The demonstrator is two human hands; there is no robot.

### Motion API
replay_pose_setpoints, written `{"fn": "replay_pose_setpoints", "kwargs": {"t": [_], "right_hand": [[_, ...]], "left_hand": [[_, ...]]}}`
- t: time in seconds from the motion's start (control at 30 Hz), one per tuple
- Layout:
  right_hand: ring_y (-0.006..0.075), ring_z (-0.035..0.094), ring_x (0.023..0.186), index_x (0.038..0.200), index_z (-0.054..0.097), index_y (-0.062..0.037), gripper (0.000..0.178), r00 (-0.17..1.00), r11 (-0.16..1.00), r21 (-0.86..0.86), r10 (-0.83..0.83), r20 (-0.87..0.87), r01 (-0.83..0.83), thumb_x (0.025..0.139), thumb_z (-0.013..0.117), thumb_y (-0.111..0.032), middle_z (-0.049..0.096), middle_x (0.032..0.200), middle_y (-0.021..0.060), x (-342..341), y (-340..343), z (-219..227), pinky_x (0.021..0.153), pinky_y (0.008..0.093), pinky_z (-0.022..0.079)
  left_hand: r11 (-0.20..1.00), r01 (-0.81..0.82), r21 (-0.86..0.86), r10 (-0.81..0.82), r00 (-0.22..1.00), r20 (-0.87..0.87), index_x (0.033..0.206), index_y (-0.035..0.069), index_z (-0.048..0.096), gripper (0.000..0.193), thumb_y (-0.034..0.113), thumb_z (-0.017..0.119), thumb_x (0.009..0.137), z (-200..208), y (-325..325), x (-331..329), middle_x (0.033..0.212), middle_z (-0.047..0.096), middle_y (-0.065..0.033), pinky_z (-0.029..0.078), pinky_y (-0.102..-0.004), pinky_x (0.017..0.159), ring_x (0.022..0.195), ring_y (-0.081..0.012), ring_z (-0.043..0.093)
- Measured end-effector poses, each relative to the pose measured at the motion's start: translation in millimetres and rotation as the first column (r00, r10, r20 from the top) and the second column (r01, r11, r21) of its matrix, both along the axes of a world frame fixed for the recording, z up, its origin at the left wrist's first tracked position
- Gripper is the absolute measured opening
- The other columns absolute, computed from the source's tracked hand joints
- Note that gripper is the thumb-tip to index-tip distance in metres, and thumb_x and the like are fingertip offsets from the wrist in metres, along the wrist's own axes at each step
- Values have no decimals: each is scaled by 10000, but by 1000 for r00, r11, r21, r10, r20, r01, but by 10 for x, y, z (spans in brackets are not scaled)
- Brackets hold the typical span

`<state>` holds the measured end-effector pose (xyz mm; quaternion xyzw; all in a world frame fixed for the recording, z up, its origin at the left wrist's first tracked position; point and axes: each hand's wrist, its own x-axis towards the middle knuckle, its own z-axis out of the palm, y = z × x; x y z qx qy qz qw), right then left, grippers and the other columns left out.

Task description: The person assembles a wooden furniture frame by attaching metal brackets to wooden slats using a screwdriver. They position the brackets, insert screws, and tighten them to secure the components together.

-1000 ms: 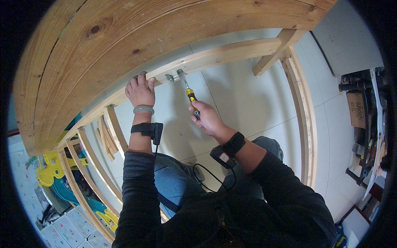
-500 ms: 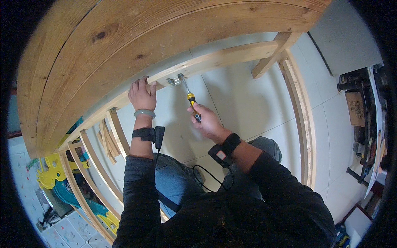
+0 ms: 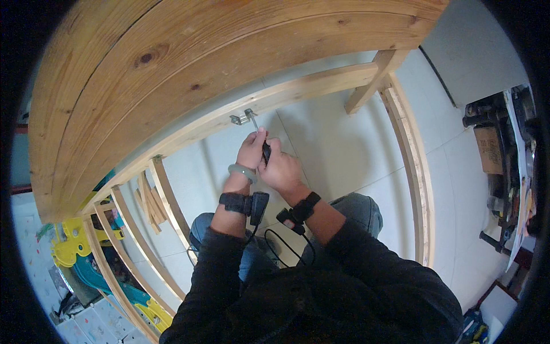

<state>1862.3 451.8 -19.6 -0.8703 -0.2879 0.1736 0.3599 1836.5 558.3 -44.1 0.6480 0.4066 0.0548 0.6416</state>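
Both my hands are closed on one screwdriver (image 3: pixel 266 152), its dark handle partly covered by fingers. My left hand (image 3: pixel 250 150) grips the front of the handle near the shaft, the thumb towards the tip. My right hand (image 3: pixel 281 168) wraps the rear of the handle. The thin metal shaft points up to a small metal bracket (image 3: pixel 243 118) on the side of a wooden rail (image 3: pixel 212 127). At the bracket's right part the tip meets it; a screw there is too small to make out.
A broad wooden tabletop (image 3: pixel 172 69) overhangs the rail. Wooden slats (image 3: pixel 173 198) stand at left, with loose wood strips (image 3: pixel 150 203) beyond them and yellow and teal plastic parts (image 3: pixel 73 243) farther left. A wooden post (image 3: pixel 409 166) and a cluttered shelf (image 3: pixel 504 172) are at right.
My left hand has left the rail and moved right onto the screwdriver. My right hand still holds the handle, slightly shifted, and the tip stays at the bracket.
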Motion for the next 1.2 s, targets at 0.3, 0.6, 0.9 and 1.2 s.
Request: {"fn": "replay_pose_setpoints", "kwargs": {"t": [0.3, 0.6, 0.9, 1.2], "right_hand": [[189, 554, 594, 1035, 450, -135, 303, 759, 693, 606, 131, -637, 390, 851, 506, -369, 553, 706, 45, -32, -8, -293, 534, 297, 442], [22, 354, 485, 974, 504, -152, 304, -469, 762, 187, 551, -690, 621, 914, 394, -429, 499, 731, -8, -60, -225, -331, 405, 112, 272], [99, 378, 481, 877, 475, -103, 330, 18, 782, 186, 218, -976, 595, 898, 445, -431, 475, 665, 8, -92, -240, -415, 439, 248, 346], [396, 540, 676, 809, 468, -36, 293, 976, 946, 272, -205, 76, 177, 789, 570, -309, 557, 742, 200, -4, -179, -223, 562, 449, 440]], "left_hand": [[933, -112, -343, 172, 974, 150, 701, 93, 448, 398, 390, 333, 939, -93, 4, 90, 545, 463, -38, 448, -286, 513, 502, -164, 471], [558, 295, -776, 377, 743, 553, 693, 168, 367, 332, 389, 341, 939, -290, -17, 60, 494, 341, 44, 398, -345, 705, 471, -123, 364], [729, 31, -683, 207, 942, 264, 922, 87, 493, 422, 483, 346, 916, -205, 17, 18, 670, 522, -34, 460, -308, 582, 628, -158, 526], [966, 71, 248, -81, 996, 33, 776, 35, 523, 398, 420, 505, 874, -248, -35, 84, 664, 484, -13, 373, -250, 590, 616, -120, 428]]}}
